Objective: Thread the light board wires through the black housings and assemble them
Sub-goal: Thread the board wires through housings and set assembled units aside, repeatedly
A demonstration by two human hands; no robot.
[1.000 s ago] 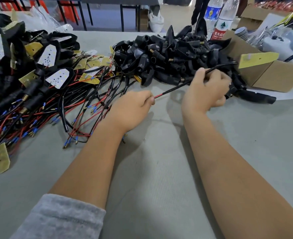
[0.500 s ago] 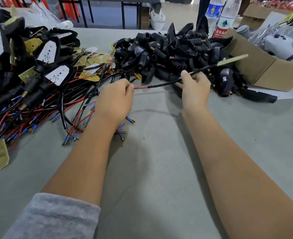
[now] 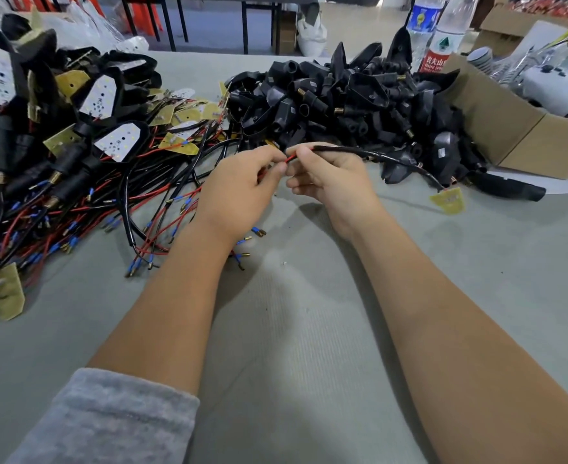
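My left hand (image 3: pixel 242 189) pinches the bare red end of a wire (image 3: pixel 291 158) between thumb and forefinger. My right hand (image 3: pixel 332 177) pinches the same wire just to the right, where its black sleeve (image 3: pixel 369 152) begins. The sleeved wire runs right and down to a small yellow light board (image 3: pixel 447 199) lying on the table. Behind my hands is a heap of black housings (image 3: pixel 352 95). On the left lies a pile of light boards with red and black wires (image 3: pixel 85 182), some fitted in housings.
A cardboard box (image 3: pixel 516 139) stands at the right with white items inside. Two water bottles (image 3: pixel 438 31) stand behind the housing heap. Loose blue-tipped wire ends (image 3: pixel 245 242) lie under my left wrist. Grey table surface (image 3: pixel 309 329) stretches toward me.
Both hands have come together near the table's middle, closing the gap along the wire. The light board dropped from the air at the right onto the table.
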